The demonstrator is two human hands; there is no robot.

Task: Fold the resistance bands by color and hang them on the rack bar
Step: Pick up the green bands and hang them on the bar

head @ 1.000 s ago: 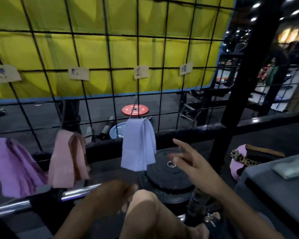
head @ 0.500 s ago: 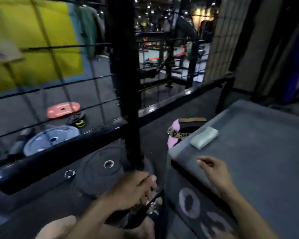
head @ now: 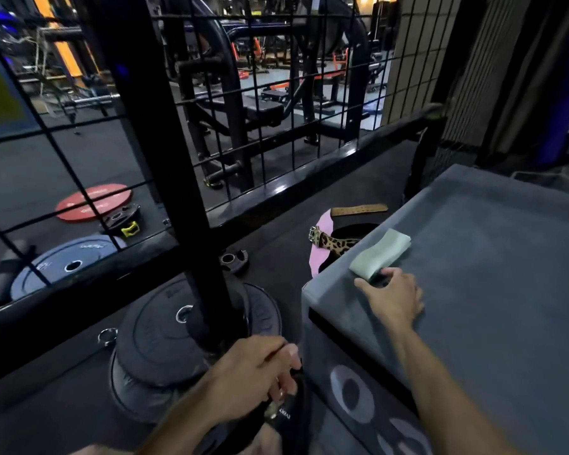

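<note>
Right hand [head: 393,298]: on the grey bench [head: 493,290], near its front-left corner; fingers curl on the near end of the band, thumb out to the left.
Green band [head: 380,253]: folded, lies flat by the left edge of bench.
Left hand [head: 260,377]: low, fingers loosely curled; cannot tell if it holds sth.
Floor, left of bench: black plates [head: 165,336], leopard belt [head: 334,240].

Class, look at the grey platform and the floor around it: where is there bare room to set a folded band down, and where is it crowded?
The grey platform is bare right of and behind the green band, which the right hand is touching. Crowded: the floor by its left edge, with the belts and stacked black plates.
</note>
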